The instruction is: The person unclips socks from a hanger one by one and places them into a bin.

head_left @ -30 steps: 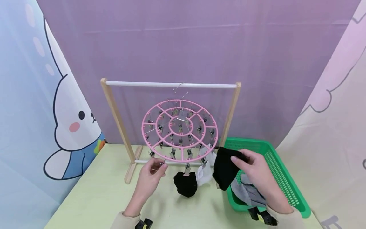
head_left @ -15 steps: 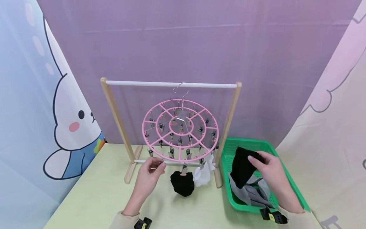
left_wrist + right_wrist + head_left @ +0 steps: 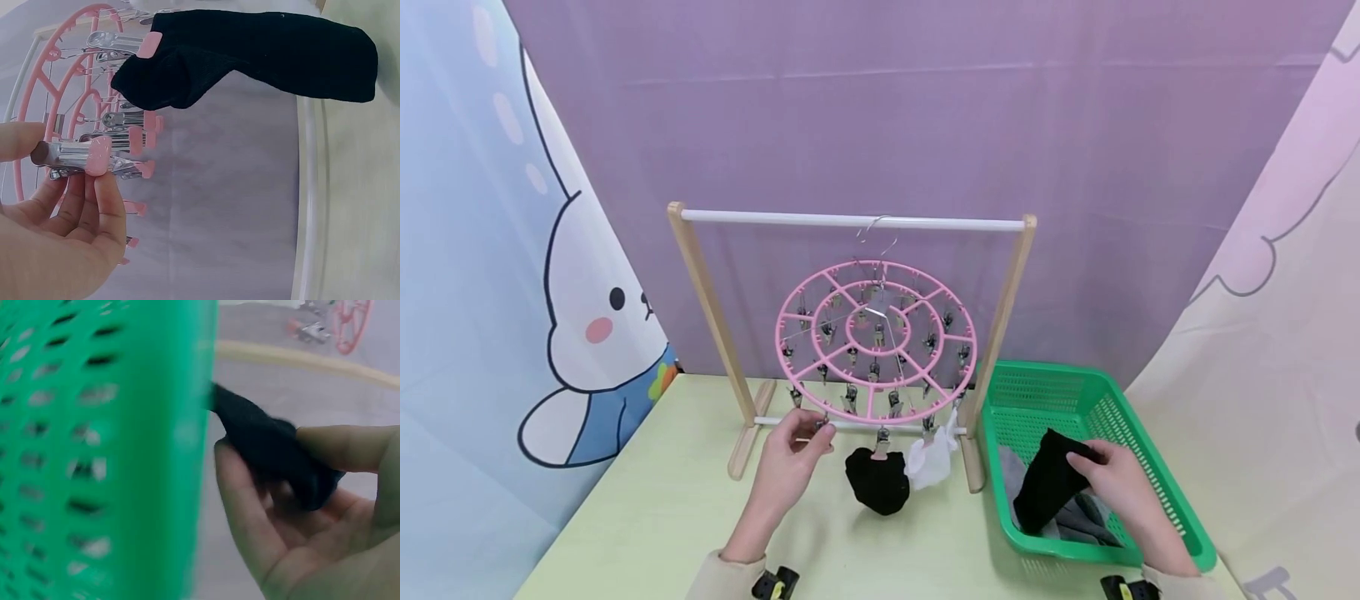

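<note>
My left hand (image 3: 793, 454) pinches a metal clip (image 3: 72, 156) with pink tips at the near rim of the pink round drying hanger (image 3: 876, 421). Nothing shows between that clip's tips in the left wrist view. In my right hand (image 3: 1123, 483) is a black sock (image 3: 1048, 483), gripped by one end between thumb and fingers. The sock dangles into the green basket (image 3: 1172, 492), overlapping grey socks (image 3: 1082, 525) there. Another black sock (image 3: 275, 53) hangs from a clip just right of my left hand, with a white sock (image 3: 931, 458) beside it.
A wooden stand with a white top bar (image 3: 775, 218) carries the hanger by its hook. Several other clips dangle around the rings. The basket stands at the right of the pale green table (image 3: 647, 517), close to the stand's right foot (image 3: 972, 462).
My right hand has moved right and down, carrying the black sock from beside the hanger into the basket. The hanger has swung slightly; my left hand keeps its pinch on the clip.
</note>
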`<state>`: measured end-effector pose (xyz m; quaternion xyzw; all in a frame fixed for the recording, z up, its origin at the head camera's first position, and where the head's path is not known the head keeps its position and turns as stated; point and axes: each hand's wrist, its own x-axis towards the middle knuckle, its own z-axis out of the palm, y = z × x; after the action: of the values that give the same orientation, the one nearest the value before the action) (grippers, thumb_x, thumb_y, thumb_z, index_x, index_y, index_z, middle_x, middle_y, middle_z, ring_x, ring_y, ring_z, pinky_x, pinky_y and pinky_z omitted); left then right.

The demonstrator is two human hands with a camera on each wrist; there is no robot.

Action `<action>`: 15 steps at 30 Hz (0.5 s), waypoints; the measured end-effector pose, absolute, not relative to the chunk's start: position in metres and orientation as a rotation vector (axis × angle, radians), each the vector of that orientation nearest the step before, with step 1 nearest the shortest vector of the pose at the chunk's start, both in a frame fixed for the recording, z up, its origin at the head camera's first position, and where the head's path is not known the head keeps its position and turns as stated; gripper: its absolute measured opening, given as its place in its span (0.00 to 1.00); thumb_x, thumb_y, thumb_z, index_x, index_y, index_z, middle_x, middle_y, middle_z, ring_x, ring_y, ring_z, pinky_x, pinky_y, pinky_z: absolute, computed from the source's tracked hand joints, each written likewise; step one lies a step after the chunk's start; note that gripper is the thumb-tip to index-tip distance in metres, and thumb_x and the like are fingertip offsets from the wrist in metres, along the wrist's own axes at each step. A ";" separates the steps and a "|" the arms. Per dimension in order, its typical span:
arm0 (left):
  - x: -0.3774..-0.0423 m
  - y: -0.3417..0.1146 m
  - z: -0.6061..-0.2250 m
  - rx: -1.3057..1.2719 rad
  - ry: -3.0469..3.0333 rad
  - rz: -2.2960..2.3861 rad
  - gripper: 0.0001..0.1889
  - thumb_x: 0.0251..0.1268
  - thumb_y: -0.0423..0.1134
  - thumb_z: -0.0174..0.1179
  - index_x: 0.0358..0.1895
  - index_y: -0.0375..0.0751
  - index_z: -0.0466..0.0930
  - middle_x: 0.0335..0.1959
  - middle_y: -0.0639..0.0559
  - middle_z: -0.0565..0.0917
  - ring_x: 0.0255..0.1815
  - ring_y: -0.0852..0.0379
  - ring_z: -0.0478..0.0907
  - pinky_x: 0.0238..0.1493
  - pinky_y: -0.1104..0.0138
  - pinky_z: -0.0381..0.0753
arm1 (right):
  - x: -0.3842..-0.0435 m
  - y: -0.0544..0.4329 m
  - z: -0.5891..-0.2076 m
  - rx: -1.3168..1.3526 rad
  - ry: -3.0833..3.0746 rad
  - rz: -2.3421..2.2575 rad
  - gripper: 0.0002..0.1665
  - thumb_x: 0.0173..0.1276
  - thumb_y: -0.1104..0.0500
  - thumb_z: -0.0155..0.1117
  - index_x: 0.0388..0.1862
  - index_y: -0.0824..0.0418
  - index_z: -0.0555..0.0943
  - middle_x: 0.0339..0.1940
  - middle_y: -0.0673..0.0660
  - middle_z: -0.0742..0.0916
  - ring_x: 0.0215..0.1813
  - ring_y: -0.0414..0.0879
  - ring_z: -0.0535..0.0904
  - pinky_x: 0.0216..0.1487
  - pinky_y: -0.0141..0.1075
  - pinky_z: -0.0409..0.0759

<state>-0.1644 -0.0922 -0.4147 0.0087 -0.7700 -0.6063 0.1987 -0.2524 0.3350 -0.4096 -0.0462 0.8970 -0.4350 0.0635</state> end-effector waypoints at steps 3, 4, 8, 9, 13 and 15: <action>-0.164 -0.092 -0.415 0.025 -2.155 -1.692 0.08 0.72 0.36 0.64 0.47 0.36 0.81 0.39 0.46 0.84 0.39 0.55 0.83 0.42 0.67 0.84 | -0.255 0.343 -0.417 -0.136 2.749 -1.216 0.25 0.79 0.59 0.55 0.63 0.79 0.72 0.52 0.75 0.81 0.48 0.62 0.83 0.44 0.48 0.85; -0.164 -0.092 -0.415 0.025 -2.156 -1.693 0.08 0.72 0.36 0.64 0.47 0.37 0.81 0.39 0.46 0.84 0.39 0.55 0.83 0.42 0.67 0.84 | -0.256 0.345 -0.419 -0.132 2.766 -1.167 0.27 0.79 0.58 0.54 0.65 0.80 0.70 0.56 0.79 0.79 0.51 0.67 0.81 0.47 0.51 0.84; -0.164 -0.093 -0.415 0.022 -2.154 -1.694 0.08 0.72 0.36 0.64 0.47 0.37 0.81 0.39 0.46 0.84 0.39 0.55 0.83 0.42 0.67 0.84 | -0.256 0.352 -0.424 -0.129 2.844 -0.958 0.36 0.79 0.54 0.54 0.68 0.85 0.62 0.66 0.85 0.69 0.62 0.79 0.70 0.55 0.62 0.77; -0.164 -0.093 -0.415 0.020 -2.154 -1.695 0.08 0.72 0.37 0.64 0.47 0.36 0.81 0.39 0.46 0.84 0.39 0.54 0.83 0.42 0.67 0.84 | -0.256 0.353 -0.423 -0.117 2.868 -0.912 0.36 0.79 0.53 0.54 0.68 0.85 0.64 0.66 0.84 0.70 0.63 0.80 0.68 0.54 0.63 0.76; -0.163 -0.093 -0.414 0.014 -2.156 -1.694 0.09 0.72 0.37 0.64 0.48 0.35 0.81 0.39 0.46 0.84 0.40 0.54 0.83 0.42 0.67 0.83 | -0.254 0.354 -0.420 -0.082 2.955 -0.825 0.32 0.78 0.53 0.55 0.64 0.82 0.70 0.56 0.80 0.79 0.51 0.74 0.78 0.43 0.59 0.80; -0.163 -0.093 -0.414 0.012 -2.159 -1.691 0.09 0.72 0.37 0.64 0.48 0.36 0.81 0.39 0.46 0.84 0.40 0.54 0.83 0.42 0.67 0.83 | -0.252 0.351 -0.416 -0.074 3.005 -0.804 0.31 0.77 0.53 0.55 0.63 0.81 0.71 0.51 0.77 0.83 0.45 0.69 0.81 0.38 0.56 0.80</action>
<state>-0.1626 -0.0933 -0.4143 0.0044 -0.7717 -0.6044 0.1982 -0.2522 0.3511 -0.4162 -0.0238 0.9657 -0.2583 0.0151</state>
